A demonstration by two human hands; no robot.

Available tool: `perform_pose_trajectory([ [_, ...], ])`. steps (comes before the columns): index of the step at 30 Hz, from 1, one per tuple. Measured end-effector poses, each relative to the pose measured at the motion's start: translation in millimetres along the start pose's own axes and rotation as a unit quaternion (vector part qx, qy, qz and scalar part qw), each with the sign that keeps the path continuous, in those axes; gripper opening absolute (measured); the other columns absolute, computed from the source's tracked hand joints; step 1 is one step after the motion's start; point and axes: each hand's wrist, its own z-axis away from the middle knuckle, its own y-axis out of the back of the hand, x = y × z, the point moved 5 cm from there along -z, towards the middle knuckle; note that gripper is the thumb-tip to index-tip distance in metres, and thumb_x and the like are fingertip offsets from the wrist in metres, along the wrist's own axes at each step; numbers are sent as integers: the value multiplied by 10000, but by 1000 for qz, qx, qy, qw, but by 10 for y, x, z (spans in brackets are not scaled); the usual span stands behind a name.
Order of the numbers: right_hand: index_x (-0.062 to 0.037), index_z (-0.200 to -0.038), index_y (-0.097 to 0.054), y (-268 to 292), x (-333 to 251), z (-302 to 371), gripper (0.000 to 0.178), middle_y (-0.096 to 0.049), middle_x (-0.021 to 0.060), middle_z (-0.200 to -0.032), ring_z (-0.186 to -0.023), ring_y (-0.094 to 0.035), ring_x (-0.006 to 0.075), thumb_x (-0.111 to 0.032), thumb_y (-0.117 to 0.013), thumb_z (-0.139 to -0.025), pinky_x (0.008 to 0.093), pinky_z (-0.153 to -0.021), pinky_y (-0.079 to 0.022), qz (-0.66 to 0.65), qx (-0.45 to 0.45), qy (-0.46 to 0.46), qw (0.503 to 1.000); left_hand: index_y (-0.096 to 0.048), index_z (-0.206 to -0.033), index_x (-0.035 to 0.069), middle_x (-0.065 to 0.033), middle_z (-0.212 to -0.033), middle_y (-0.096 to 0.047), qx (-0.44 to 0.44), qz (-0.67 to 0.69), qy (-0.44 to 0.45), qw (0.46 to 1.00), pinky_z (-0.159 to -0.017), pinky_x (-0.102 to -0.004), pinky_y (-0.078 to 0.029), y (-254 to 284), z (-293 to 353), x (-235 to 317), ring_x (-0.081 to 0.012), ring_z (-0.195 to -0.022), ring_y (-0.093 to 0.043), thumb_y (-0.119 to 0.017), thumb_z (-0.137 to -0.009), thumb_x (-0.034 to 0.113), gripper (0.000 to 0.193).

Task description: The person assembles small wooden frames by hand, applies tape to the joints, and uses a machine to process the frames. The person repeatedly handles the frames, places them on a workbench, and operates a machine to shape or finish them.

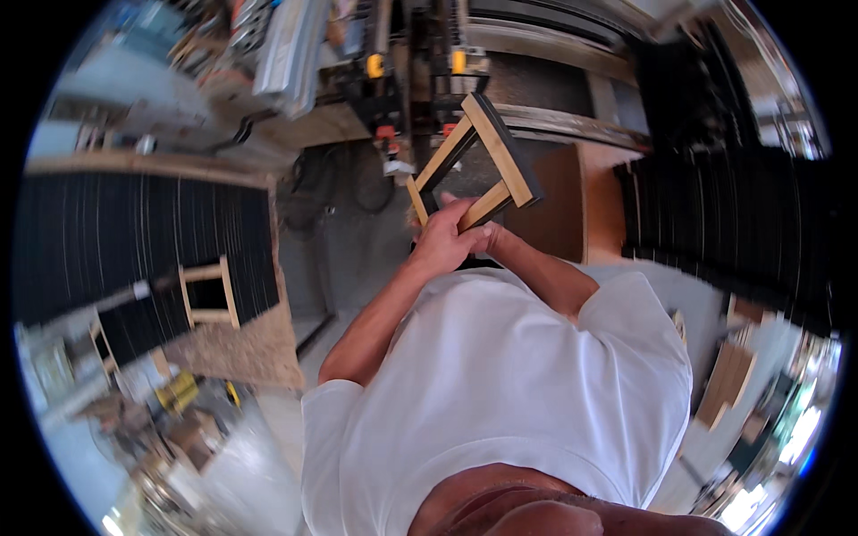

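Note:
A small four-sided wooden frame (497, 147) with pale front faces and black outer edges is held tilted in front of my chest. My left hand (440, 238) is closed around its near corner, thumb and fingers lying over the wood. Close against it, my right hand (483, 237) is at the same lower side of the frame, mostly covered by the left hand and the frame. How its fingers lie does not show.
On the left, a bench (259, 348) bears long rows of black-edged pieces (134, 237) and another wooden frame (212, 315). Ahead stands a clamping machine with yellow parts (375, 66). To the right are a brown box-like panel (601, 201) and more stacked black pieces (724, 223).

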Motion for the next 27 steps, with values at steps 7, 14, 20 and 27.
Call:
perform_pose_trajectory([
  [7, -52, -1186, -615, 132, 427, -478, 484, -630, 182, -1160, -1115, -605, 325, -470, -490, -976, 491, -992, -478, 17, -63, -87, 994, -598, -1200, 36, 1, -993, -638, 180, 189, -29, 965, -847, -276, -490, 78, 725, -412, -108, -920, -590, -730, -870, 112, 363],
  [14, -69, -1061, -612, -64, 1250, -678, 499, -593, 56, -798, -662, -595, 193, -536, -457, -981, 313, -630, -536, 362, 72, -21, 929, -588, -1227, 47, -23, -1103, -631, 324, 309, -37, 893, -893, -292, -492, -180, 1731, -904, -118, -1025, -589, -689, -886, 48, 355],
  [20, -98, -902, -535, -74, 1847, -719, 614, -551, 29, -656, -536, -544, 175, -693, -386, -947, 316, -501, -475, 335, 139, -204, 909, -439, -1407, 18, -112, -1351, -539, 412, 424, -86, 802, -1080, -386, -397, -190, 3115, -946, -216, -1255, -512, -631, -925, 179, 544],
  [27, -79, -913, -586, -635, 3171, -793, 607, -569, 41, -663, -534, -551, 162, -668, -446, -942, 307, -515, -472, 526, 103, -111, 837, -399, -1424, -2, -170, -1421, -474, 536, 475, -190, 672, -1020, -471, -466, -524, 5121, -1477, -279, -1291, -487, -573, -929, 522, 741],
])
